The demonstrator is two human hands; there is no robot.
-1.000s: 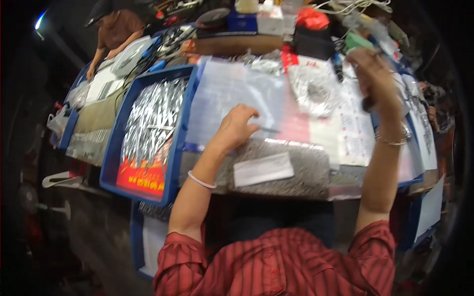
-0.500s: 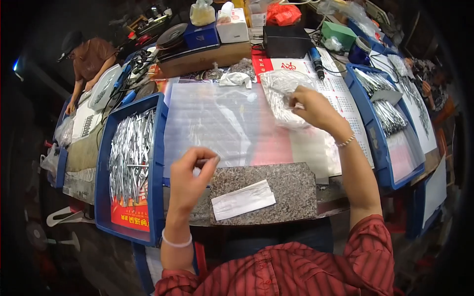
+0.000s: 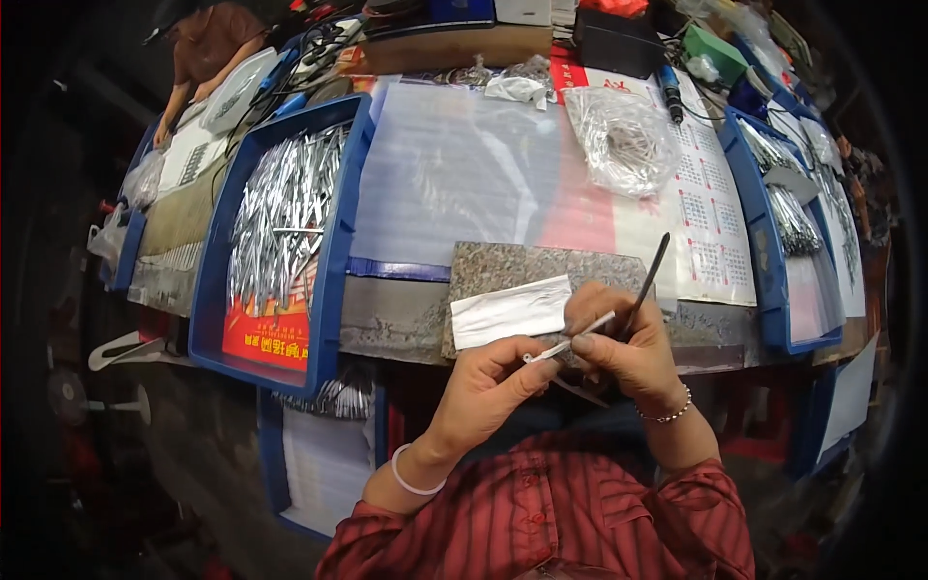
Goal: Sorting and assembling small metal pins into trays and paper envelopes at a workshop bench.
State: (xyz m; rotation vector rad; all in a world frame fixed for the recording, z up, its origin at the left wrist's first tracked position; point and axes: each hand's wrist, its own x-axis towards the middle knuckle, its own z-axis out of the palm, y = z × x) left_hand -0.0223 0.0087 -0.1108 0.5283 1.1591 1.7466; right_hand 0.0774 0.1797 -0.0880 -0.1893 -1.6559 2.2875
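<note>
Both hands meet close to my chest, over the near edge of a grey stone slab [image 3: 503,275]. My left hand [image 3: 491,385] pinches one end of a thin silver metal piece [image 3: 570,338]. My right hand [image 3: 623,348] grips the other end of that piece and also holds a slim dark stick-like tool [image 3: 650,280] that points up and away. A white strip of paper [image 3: 510,311] lies on the slab just left of my fingers.
A blue tray [image 3: 333,261] of several silver metal pieces sits at the left, another blue tray [image 3: 764,251] at the right. A clear bag of small metal parts [image 3: 623,140] lies on a plastic-covered calendar sheet [image 3: 464,174]. Another person [image 3: 198,48] sits far left.
Both hands have drawn back from the table middle to the near edge and come together. The right hand left the clear bag and now holds the dark tool and metal piece.
</note>
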